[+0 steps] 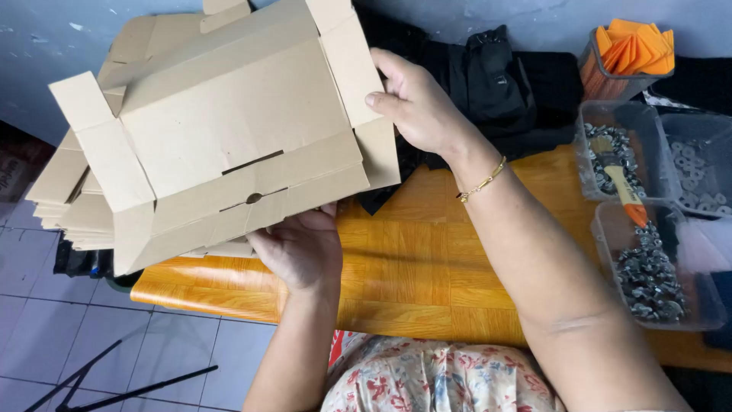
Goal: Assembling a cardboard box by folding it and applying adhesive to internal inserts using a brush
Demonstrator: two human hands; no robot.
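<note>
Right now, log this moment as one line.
left hand: grips flat cardboard box bottom edge | right hand: holds its right flap | under: box stack, wooden table

- two hands: one left hand [299, 248], one right hand [415, 103]
- one flat cardboard box blank [229, 130] held up, over one stack of further blanks [65, 194], too many to count
- one orange wooden table [412, 263]
- three clear plastic trays [602, 149] of small metal parts; the parts cannot be counted
- one brush [621, 183] with a yellow handle
- one clear tub of orange pieces [633, 49]
- one gold bracelet [482, 181]
- one heap of black cloth [496, 84]
</note>
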